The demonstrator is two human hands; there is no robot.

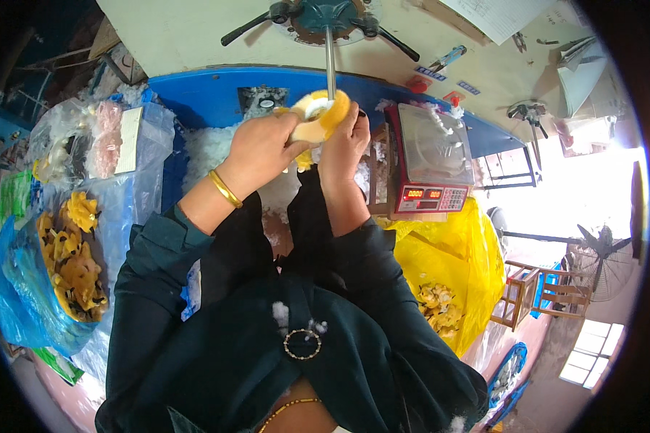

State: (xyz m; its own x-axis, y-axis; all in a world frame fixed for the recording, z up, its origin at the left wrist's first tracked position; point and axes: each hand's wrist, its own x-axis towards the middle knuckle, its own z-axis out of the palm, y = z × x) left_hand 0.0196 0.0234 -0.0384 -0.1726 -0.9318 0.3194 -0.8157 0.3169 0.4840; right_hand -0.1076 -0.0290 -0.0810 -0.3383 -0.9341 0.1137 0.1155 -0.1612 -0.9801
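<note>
My left hand (pixel 261 150) and my right hand (pixel 344 148) both grip a small yellow and cream plush toy piece (pixel 334 117). It sits at the lower end of a thin metal tube (pixel 331 61), which comes down from a dark green machine head (pixel 326 18) with black handles. White stuffing shows in the ring-shaped opening of the plush piece. The fingers of both hands are closed on its edges, left and right. A bit of yellow plush hangs below, between the hands; the rest of it is hidden by my fingers.
To the right stands a red-framed digital scale (pixel 432 159), above a yellow bag (pixel 462 252) holding plush pieces. White stuffing (pixel 208 155) lies in the blue-edged bin. At left, a blue plastic bag (pixel 22 289) holds yellow plush pieces (pixel 76 263). Pliers (pixel 448 58) lie on the machine panel.
</note>
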